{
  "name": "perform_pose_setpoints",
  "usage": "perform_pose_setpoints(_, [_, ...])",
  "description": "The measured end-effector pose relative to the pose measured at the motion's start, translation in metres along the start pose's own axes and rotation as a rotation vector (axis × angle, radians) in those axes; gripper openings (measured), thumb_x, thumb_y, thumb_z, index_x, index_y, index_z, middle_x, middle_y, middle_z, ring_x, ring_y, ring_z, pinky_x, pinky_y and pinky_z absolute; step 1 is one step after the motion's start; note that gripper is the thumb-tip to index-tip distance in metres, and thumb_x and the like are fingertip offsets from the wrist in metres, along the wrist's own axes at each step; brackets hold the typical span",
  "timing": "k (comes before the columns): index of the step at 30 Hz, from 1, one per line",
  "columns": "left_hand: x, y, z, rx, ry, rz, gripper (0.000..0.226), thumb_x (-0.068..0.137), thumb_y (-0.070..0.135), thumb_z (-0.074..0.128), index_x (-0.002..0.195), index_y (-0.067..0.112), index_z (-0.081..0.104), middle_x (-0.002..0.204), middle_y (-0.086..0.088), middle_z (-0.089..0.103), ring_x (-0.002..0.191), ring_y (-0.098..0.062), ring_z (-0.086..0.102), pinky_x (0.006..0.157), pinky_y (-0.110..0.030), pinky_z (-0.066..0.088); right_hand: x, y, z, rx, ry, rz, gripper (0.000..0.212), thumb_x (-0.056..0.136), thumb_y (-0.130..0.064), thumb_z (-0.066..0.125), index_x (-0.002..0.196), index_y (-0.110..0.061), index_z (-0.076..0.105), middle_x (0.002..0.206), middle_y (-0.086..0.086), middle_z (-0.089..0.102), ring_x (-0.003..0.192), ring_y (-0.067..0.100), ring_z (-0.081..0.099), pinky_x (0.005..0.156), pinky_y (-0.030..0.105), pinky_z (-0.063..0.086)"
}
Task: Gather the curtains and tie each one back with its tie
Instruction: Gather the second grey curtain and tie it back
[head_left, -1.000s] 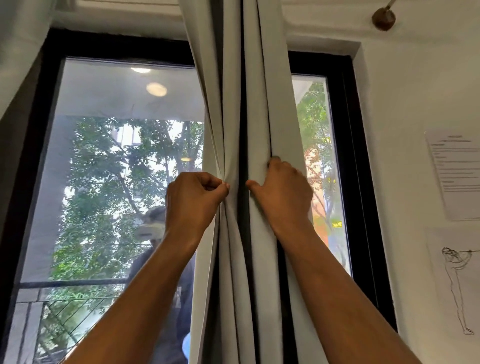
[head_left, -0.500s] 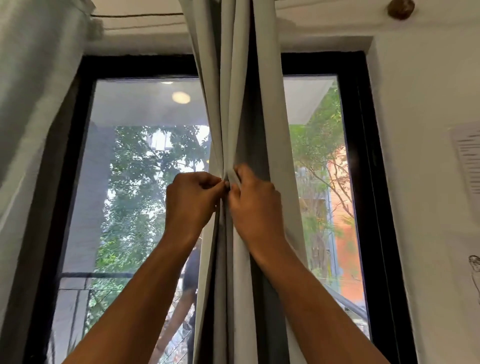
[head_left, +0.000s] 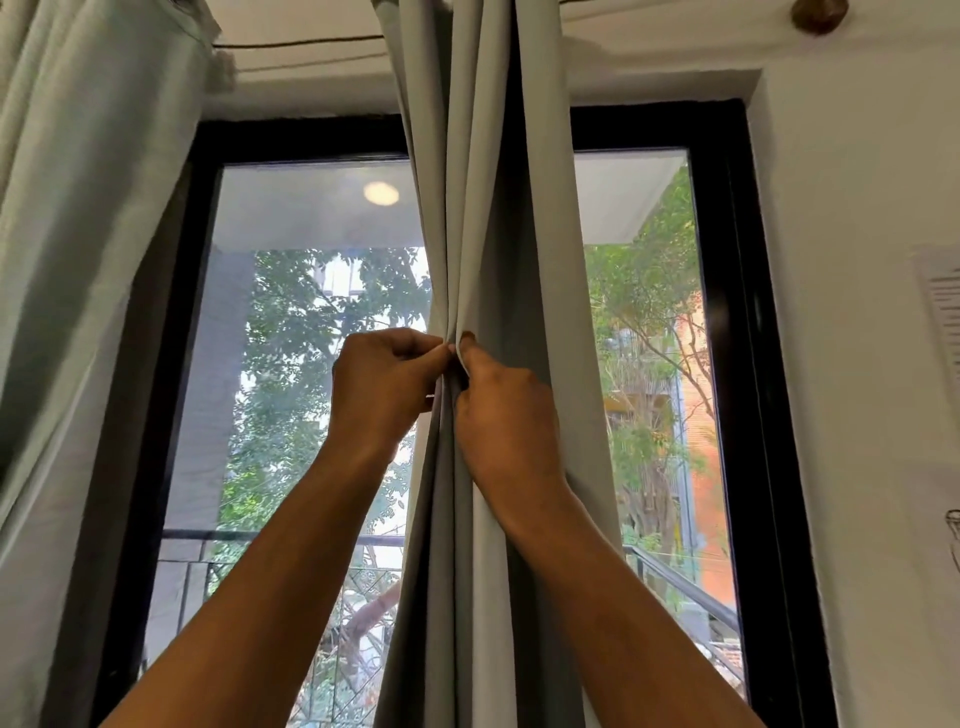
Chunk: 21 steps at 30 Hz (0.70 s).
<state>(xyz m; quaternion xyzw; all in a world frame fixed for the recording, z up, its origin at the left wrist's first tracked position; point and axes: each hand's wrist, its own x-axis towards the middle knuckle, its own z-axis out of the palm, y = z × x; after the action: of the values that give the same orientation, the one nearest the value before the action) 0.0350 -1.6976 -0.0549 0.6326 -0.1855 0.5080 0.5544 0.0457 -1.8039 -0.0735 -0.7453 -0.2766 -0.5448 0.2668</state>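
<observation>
At mid-window, left hand (head_left: 382, 387) & right hand (head_left: 501, 415) both pinch curtain (head_left: 550, 312) folds.

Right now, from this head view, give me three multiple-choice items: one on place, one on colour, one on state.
1. The middle curtain hangs: A) across the middle of the window B) against the right wall C) heaped on the floor.
2. The window frame is: A) white B) black C) red.
3. The left hand and right hand: A) press flat on the wall B) hang idle C) pinch the curtain's folds.
Answers: 1A, window shows on both its sides; 2B, dark bars edge the window; 3C, both nip the curtain.
</observation>
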Motion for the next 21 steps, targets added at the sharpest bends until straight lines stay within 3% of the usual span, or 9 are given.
perform_pose_setpoints(4, [-0.006,0.002,-0.001,-0.125,-0.026,-0.075,0.007,0.085,0.021,0.073,0.081,0.015,0.075,0.069,-0.002,0.074,0.062,-0.014,0.07,0.052,-0.021,0.052,0.002,0.004,-0.001,-0.042,-0.068,-0.018,0.047,0.098,-0.02,0.047,0.144,-0.021,0.035,0.113,0.007,0.066,0.094,0.023,0.066,0.088,0.035,0.052])
perform_pose_setpoints(8, [-0.007,0.001,-0.002,-0.119,-0.032,-0.101,0.018,0.078,0.028,0.078,0.087,0.012,0.077,0.075,-0.005,0.075,0.065,-0.015,0.071,0.052,-0.021,0.053,-0.002,0.006,-0.004,-0.068,-0.197,-0.067,0.04,0.101,-0.023,0.04,0.14,-0.02,0.04,0.11,0.008,0.066,0.091,0.023,0.065,0.085,0.031,0.052])
perform_pose_setpoints(12, [0.005,-0.002,-0.004,-0.03,0.005,-0.091,0.011,0.08,0.02,0.077,0.084,0.01,0.076,0.071,-0.008,0.072,0.06,-0.018,0.066,0.055,-0.027,0.055,-0.005,0.015,-0.017,0.159,-0.175,-0.113,0.037,0.097,-0.033,0.046,0.131,-0.021,0.054,0.11,0.008,0.069,0.091,0.024,0.065,0.087,0.04,0.053])
perform_pose_setpoints(14, [0.008,-0.004,-0.002,0.034,0.025,-0.055,0.008,0.078,0.021,0.078,0.081,0.013,0.077,0.069,-0.01,0.071,0.059,-0.02,0.063,0.065,-0.037,0.06,-0.002,0.026,-0.023,0.19,0.072,-0.042,0.037,0.092,-0.035,0.055,0.124,-0.018,0.061,0.118,0.007,0.066,0.106,0.025,0.061,0.094,0.042,0.049])
perform_pose_setpoints(16, [0.008,-0.006,-0.001,0.055,0.03,-0.033,0.006,0.077,0.023,0.079,0.078,0.017,0.077,0.072,-0.011,0.073,0.066,-0.023,0.068,0.078,-0.046,0.059,0.003,0.038,-0.027,0.056,0.265,0.098,0.047,0.09,-0.036,0.059,0.132,-0.017,0.051,0.134,0.006,0.054,0.123,0.025,0.046,0.098,0.041,0.042])
perform_pose_setpoints(19, [0.008,-0.007,0.0,0.086,0.037,-0.015,0.013,0.077,0.025,0.079,0.084,0.013,0.077,0.079,-0.008,0.075,0.08,-0.025,0.072,0.085,-0.048,0.057,0.01,0.054,-0.028,-0.091,0.144,0.304,0.07,0.089,-0.041,0.058,0.146,-0.017,0.026,0.149,0.006,0.034,0.133,0.028,0.033,0.1,0.043,0.037])
perform_pose_setpoints(21, [0.007,-0.006,0.0,0.123,0.049,0.006,0.013,0.077,0.025,0.079,0.084,0.014,0.077,0.078,-0.006,0.074,0.079,-0.024,0.072,0.084,-0.047,0.057,0.011,0.063,-0.026,-0.076,0.044,0.396,0.069,0.088,-0.041,0.06,0.144,-0.015,0.027,0.143,0.009,0.042,0.126,0.031,0.044,0.096,0.042,0.042])
